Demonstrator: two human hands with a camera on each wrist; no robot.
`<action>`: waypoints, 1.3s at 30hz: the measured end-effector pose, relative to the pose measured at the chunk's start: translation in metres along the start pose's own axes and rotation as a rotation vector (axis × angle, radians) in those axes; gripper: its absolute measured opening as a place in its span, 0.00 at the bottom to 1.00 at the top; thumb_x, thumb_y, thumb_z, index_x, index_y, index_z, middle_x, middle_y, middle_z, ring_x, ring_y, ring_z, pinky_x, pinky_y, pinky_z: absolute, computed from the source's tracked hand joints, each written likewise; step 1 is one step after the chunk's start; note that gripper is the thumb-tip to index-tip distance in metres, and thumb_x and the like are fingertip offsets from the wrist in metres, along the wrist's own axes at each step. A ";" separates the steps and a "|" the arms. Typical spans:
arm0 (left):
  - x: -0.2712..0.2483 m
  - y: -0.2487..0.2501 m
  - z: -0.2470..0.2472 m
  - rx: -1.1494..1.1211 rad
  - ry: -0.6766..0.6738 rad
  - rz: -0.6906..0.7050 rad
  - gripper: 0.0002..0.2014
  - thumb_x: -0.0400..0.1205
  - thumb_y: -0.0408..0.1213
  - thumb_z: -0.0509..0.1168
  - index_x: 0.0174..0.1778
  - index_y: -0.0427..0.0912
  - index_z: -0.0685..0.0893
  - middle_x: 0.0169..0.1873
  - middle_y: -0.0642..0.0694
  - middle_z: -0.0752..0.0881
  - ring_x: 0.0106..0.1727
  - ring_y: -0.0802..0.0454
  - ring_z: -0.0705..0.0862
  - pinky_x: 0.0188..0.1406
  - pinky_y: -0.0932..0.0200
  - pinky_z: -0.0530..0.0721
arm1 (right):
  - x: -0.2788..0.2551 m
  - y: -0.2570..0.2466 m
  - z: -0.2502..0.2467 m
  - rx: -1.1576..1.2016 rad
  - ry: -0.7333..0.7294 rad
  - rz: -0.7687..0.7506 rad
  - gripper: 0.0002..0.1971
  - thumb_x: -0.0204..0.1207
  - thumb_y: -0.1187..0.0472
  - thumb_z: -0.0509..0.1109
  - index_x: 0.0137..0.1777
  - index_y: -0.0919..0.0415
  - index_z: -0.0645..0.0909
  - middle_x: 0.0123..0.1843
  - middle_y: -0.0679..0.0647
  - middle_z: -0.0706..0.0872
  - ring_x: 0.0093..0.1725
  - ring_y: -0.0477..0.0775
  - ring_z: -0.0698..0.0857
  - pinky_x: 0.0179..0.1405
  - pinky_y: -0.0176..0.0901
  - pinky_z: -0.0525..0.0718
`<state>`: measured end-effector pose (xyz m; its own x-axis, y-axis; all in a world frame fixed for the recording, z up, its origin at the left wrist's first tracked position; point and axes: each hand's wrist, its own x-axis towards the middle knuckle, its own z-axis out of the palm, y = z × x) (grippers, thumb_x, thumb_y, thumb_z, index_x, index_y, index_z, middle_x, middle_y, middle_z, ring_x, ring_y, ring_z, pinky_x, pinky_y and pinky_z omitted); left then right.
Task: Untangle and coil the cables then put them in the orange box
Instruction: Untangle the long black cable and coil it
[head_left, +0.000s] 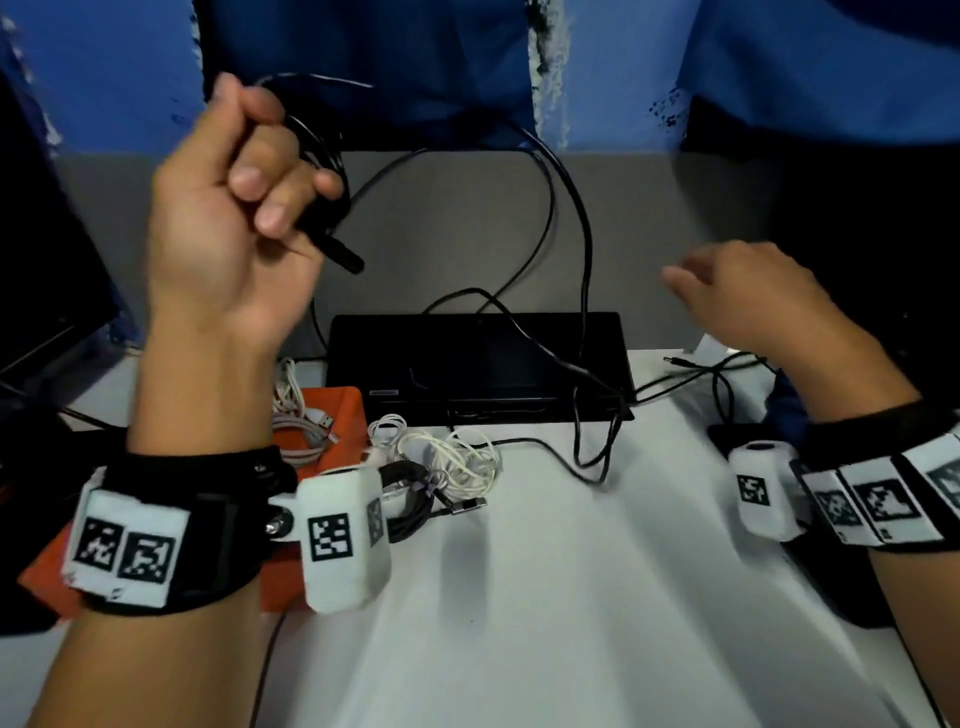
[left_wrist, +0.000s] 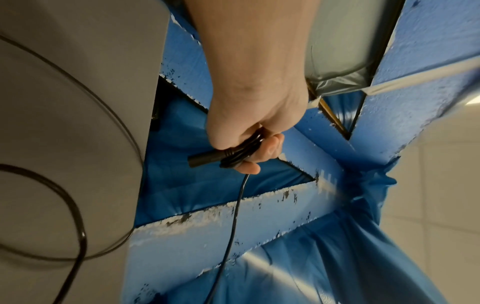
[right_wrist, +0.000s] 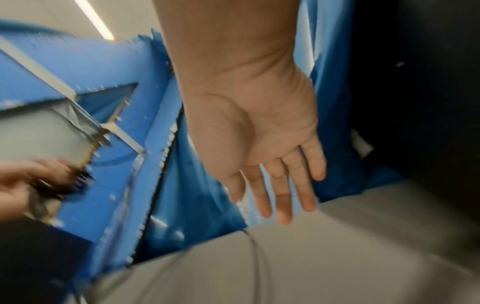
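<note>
The orange box (head_left: 340, 410) sits at the left of the white table (head_left: 597, 597), half hidden behind the raised left forearm, and what shows of its inside holds a coiled white USB cable (head_left: 304, 421) with its plug lying on top. Just beside the box, on the tabletop, lies a loose heap of thin white cables (head_left: 452, 457) touching a bundled black cable with a purple tie (head_left: 415, 493) — none of these is in the box. Behind them a closed black laptop (head_left: 478, 358) stands across the middle of the table, and the long black cable (head_left: 566, 218) drapes over it in big slack loops, trailing down onto the table in front. The left hand (head_left: 228, 208) is lifted high and clenched round several turns of that black cable, its barrel connector (left_wrist: 207, 159) poking out below the fingers. The right hand (head_left: 748, 296) hovers over the right side of the table with fingers (right_wrist: 283, 197) straight and spread, gripping nothing. Beneath it another thin black lead with a small plug (head_left: 675, 360) lies on the table near a dark flat object I can't make out. A grey partition (head_left: 649, 208) backs the table, with blue-painted framing (head_left: 597, 62) above.
</note>
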<state>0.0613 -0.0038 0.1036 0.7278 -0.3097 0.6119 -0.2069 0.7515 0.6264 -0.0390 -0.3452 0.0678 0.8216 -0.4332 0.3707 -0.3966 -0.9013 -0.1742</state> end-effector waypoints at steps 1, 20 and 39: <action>0.001 -0.005 0.005 0.018 0.029 -0.016 0.16 0.94 0.40 0.52 0.43 0.43 0.80 0.19 0.55 0.71 0.18 0.60 0.67 0.40 0.63 0.78 | -0.008 -0.015 -0.006 0.145 0.024 -0.082 0.23 0.89 0.41 0.59 0.58 0.60 0.86 0.55 0.66 0.89 0.58 0.70 0.85 0.58 0.58 0.83; -0.009 -0.024 0.032 0.203 -0.056 -0.056 0.15 0.94 0.42 0.53 0.45 0.44 0.79 0.19 0.56 0.68 0.19 0.58 0.64 0.41 0.59 0.78 | -0.067 -0.119 0.088 -0.288 -0.745 -0.661 0.18 0.86 0.49 0.66 0.70 0.57 0.83 0.63 0.54 0.87 0.59 0.59 0.87 0.50 0.49 0.84; -0.013 -0.027 0.037 0.232 -0.124 -0.113 0.15 0.94 0.42 0.52 0.44 0.43 0.78 0.19 0.55 0.68 0.18 0.57 0.64 0.41 0.59 0.79 | -0.020 -0.122 0.149 -0.309 -0.588 -0.522 0.26 0.85 0.60 0.63 0.84 0.50 0.70 0.74 0.56 0.82 0.69 0.64 0.84 0.63 0.61 0.86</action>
<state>0.0334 -0.0418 0.0965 0.6722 -0.4638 0.5772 -0.2832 0.5592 0.7792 0.0541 -0.2275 -0.0537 0.9760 0.0300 -0.2158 0.0691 -0.9819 0.1762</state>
